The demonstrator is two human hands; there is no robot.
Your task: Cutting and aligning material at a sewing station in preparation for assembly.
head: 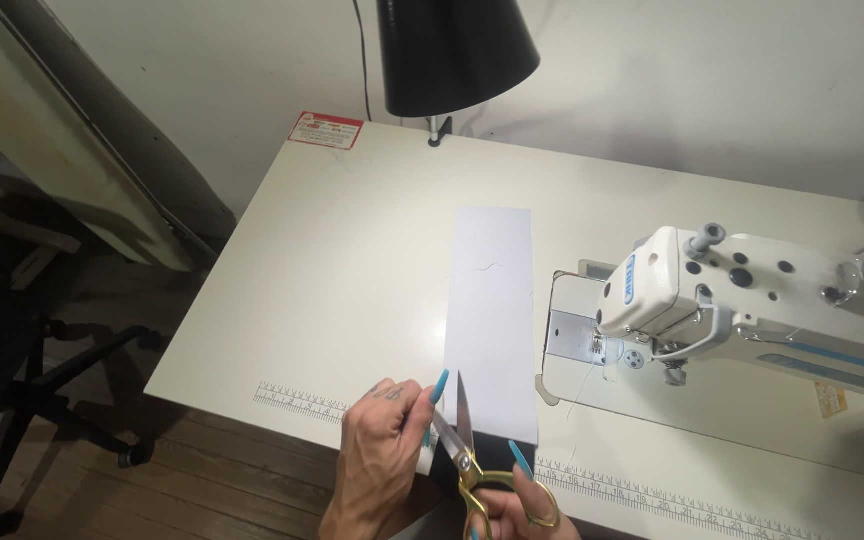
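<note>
A long white strip of paper or fabric lies lengthwise on the cream sewing table. My right hand grips gold-handled scissors, whose blades are open and point up into the strip's near end. My left hand rests at the table's front edge, its fingers pinching the strip's near left corner beside the blades. A dark piece shows under the strip's near edge.
A white sewing machine stands on the right of the table with its needle plate beside the strip. A black lamp shade hangs at the back. A red label sits at the far left corner. A black chair base stands on the floor at left.
</note>
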